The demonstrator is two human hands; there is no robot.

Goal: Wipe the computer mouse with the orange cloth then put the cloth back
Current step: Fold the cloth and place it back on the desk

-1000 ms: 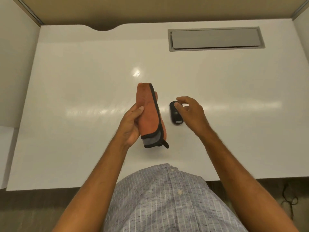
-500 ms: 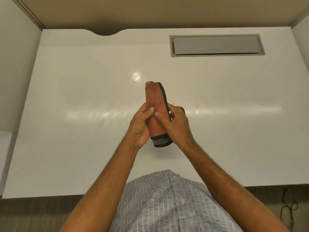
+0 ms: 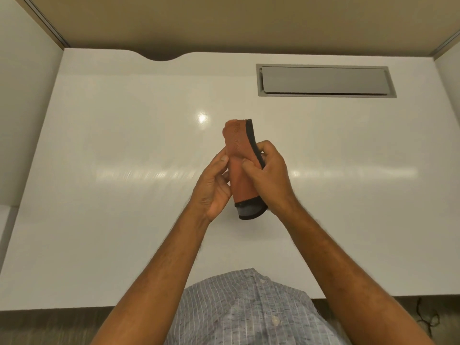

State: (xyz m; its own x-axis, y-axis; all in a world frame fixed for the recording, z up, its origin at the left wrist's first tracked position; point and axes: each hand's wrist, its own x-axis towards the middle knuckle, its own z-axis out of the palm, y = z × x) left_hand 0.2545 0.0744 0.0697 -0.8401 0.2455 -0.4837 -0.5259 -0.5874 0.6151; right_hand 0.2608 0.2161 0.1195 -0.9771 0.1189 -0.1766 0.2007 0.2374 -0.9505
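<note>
Orange microfibre, folded into a long pad with black piping and a grey band at its lower end, stands nearly upright between both hands above the middle of the desk: this is the orange cloth [image 3: 239, 155], its top pointing toward twelve o'clock and its grey end toward six. The left hand [image 3: 214, 188] cups it from nine o'clock, thumb laid on the near face, grasping the cloth. The right hand [image 3: 268, 178] closes in from three o'clock, thumb pressed on the orange face and fingers curled round behind; it is clenched, but whether on the cloth alone or on something held behind it cannot be told. The computer mouse is not visible anywhere on the desk, so it is probably tucked inside that right grip against the cloth's far side, which would explain the raised, two-handed hold: one hand steadies the pad while the other rubs. Wiping looks under way or about to start; returning the cloth is not yet done. Beneath lies the glossy white desk [image 3: 124, 220], with a grey cable hatch [image 3: 326, 80] at one o'clock.
</note>
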